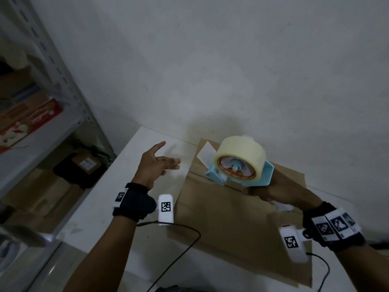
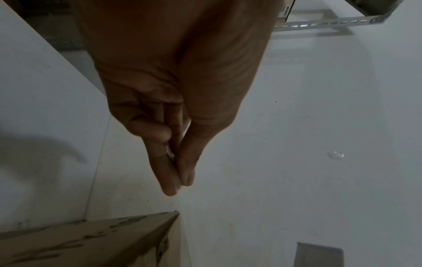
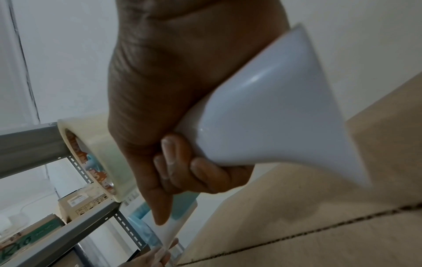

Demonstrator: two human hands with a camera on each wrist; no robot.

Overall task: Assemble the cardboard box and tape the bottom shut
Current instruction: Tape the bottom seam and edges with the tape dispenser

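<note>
A flattened brown cardboard box (image 1: pixel 231 218) lies on the white table (image 1: pixel 117 197); its perforated fold shows in the right wrist view (image 3: pixel 319 225), and one corner in the left wrist view (image 2: pixel 114 240). My right hand (image 1: pixel 265 192) grips the white handle (image 3: pixel 262 117) of a light-blue tape dispenser (image 1: pixel 267 173), held above the box's far part. Its roll of clear tape (image 1: pixel 240 159) points left. My left hand (image 1: pixel 160 163) hovers over the table just left of the box, fingers stretched toward the dispenser, holding nothing I can make out. Its fingertips (image 3: pixel 155 256) sit near the dispenser's front end.
A grey metal shelf rack (image 1: pixel 69 81) with cartons and a red package (image 1: pixel 31 123) stands at the left. More boxes sit under it on the floor. Black cables (image 1: pixel 185 247) trail over the table's near side. A white wall closes the back.
</note>
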